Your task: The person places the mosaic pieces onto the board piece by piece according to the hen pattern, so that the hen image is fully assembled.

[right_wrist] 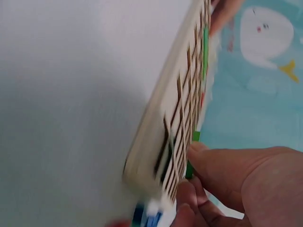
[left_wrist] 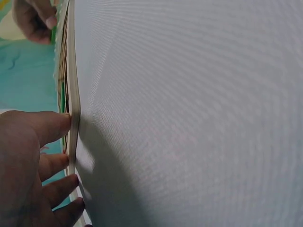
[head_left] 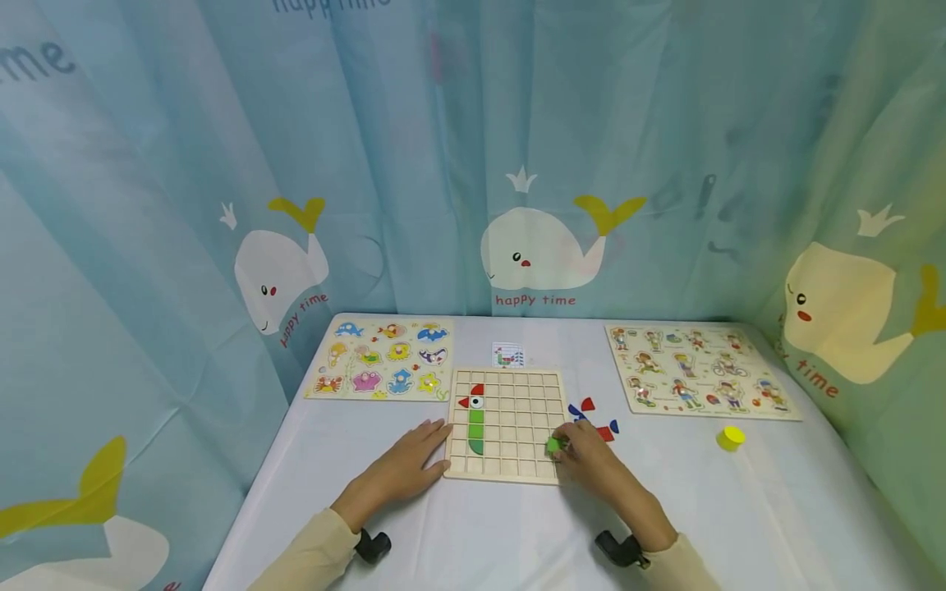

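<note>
A wooden grid board (head_left: 517, 472) lies in the middle of the table. In its left columns sit a red quarter-round piece (head_left: 478, 389), a small red triangle (head_left: 463, 402), a tile with an eye (head_left: 476, 402), green squares (head_left: 476, 423) and a green quarter-round piece (head_left: 476, 447). My left hand (head_left: 405, 462) touches the board's left edge with fingers spread. Between thumb and fingers, my right hand (head_left: 591, 458) pinches a green piece (head_left: 553, 445) over the board's right side. Fingers partly hide that piece, so its full shape cannot be told.
Loose red and blue pieces (head_left: 606, 433) lie right of the board. A small picture card (head_left: 508, 355) is behind it. Two picture puzzle boards, one with sea animals (head_left: 380, 358) and one with figures (head_left: 702, 369), lie at the back. A yellow cylinder (head_left: 731, 438) stands at right.
</note>
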Demonstrator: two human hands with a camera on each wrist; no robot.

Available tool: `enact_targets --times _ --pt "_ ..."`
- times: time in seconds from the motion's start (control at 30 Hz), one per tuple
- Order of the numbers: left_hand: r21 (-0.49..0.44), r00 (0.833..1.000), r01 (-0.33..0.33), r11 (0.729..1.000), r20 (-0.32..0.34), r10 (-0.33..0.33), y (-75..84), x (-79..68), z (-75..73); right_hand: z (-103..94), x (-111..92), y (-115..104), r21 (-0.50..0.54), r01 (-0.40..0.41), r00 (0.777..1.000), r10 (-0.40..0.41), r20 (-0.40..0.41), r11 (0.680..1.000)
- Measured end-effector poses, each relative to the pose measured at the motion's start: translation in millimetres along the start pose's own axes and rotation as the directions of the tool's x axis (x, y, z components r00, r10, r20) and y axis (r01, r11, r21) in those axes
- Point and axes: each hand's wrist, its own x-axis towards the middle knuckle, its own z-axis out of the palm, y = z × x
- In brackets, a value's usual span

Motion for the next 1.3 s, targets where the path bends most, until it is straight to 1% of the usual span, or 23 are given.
enact_targets --times 0.1,0.33,0.53,0.63,0.8,1.03,1.17,1.3 --pt "-0.001 1.0 0.0 1.0 0.002 0.0 0.3 0.1 0.0 13.2 9.8 -11.9 -0.013 0.019 1.0 -0.019 -0.006 1.0" --pt "0.003 1.0 -0.006 1.0 0.002 0.006 0.9 0.2 -0.6 38.9 28.3 -35.5 -0.065 0.028 1.0 -0.029 -0.003 0.997" --pt "0.011 1.0 -0.013 1.0 -0.001 0.013 1.1 1.1 -1.4 50.8 35.5 -47.2 -0.095 0.117 0.993 -0.118 -0.007 0.989" --pt "0.015 1.0 -0.017 1.0 -0.003 0.017 0.9 1.4 -1.4 54.7 37.4 -50.1 -0.11 0.142 0.99 -0.144 -0.011 0.984" --pt "0.011 0.999 -0.035 0.999 -0.012 0.035 0.5 1.0 -1.0 58.0 38.5 -55.0 -0.131 0.176 0.984 -0.177 0.006 0.976" --pt "0.007 0.999 -0.041 0.999 -0.021 0.042 -0.2 0.9 -1.2 58.3 37.5 -58.9 -0.134 0.249 0.968 -0.251 0.0 0.959" --pt "0.007 0.999 -0.034 0.999 -0.018 0.034 -1.8 1.0 -0.2 57.4 38.0 -59.4 -0.141 0.267 0.964 -0.266 0.028 0.953" --pt "0.01 0.999 -0.03 1.0 -0.017 0.03 -3.2 1.1 0.5 57.2 37.8 -59.4 -0.119 0.277 0.96 -0.271 0.065 0.954"
